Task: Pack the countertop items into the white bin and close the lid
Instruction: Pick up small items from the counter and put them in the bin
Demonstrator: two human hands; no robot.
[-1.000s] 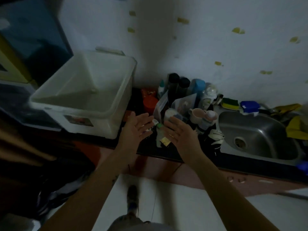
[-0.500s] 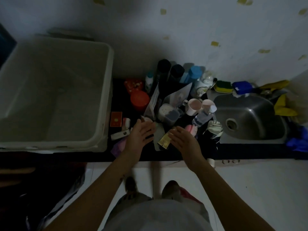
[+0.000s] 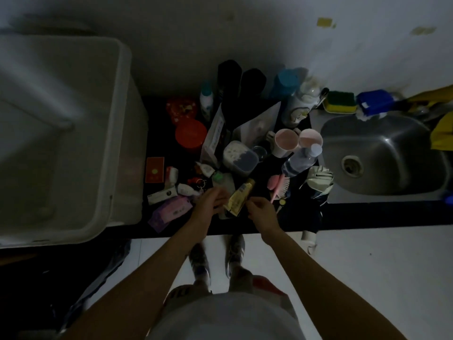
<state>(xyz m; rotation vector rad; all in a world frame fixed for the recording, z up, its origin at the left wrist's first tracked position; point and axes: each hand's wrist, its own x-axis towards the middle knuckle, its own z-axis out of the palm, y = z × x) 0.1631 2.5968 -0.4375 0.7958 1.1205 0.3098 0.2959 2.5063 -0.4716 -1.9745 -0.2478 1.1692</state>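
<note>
The white bin (image 3: 117, 143) stands open on the left end of the counter, with nothing inside it. Several small items crowd the black countertop (image 3: 367, 217) to its right. A yellow packet (image 3: 240, 196) lies tilted near the front edge. My left hand (image 3: 209, 204) has curled fingers on the packet's left edge. My right hand (image 3: 262, 211) pinches its right edge. Around them lie a green-capped bottle (image 3: 220, 179), a pink brush (image 3: 278, 186), a purple wipes pack (image 3: 171, 209) and a red card (image 3: 155, 170).
Further back stand two pink cups (image 3: 285, 141), a lying water bottle (image 3: 300, 160), a food container (image 3: 239, 157), a red jar (image 3: 190, 137), dark bottles (image 3: 230, 79) and a blue tub (image 3: 285, 82). A steel sink (image 3: 382, 155) fills the right, with a sponge (image 3: 340, 101) behind it.
The view has tilted down and closer over the counter. Both hands, open and hovering before, have dropped to the yellow packet and curled their fingers onto its edges.
</note>
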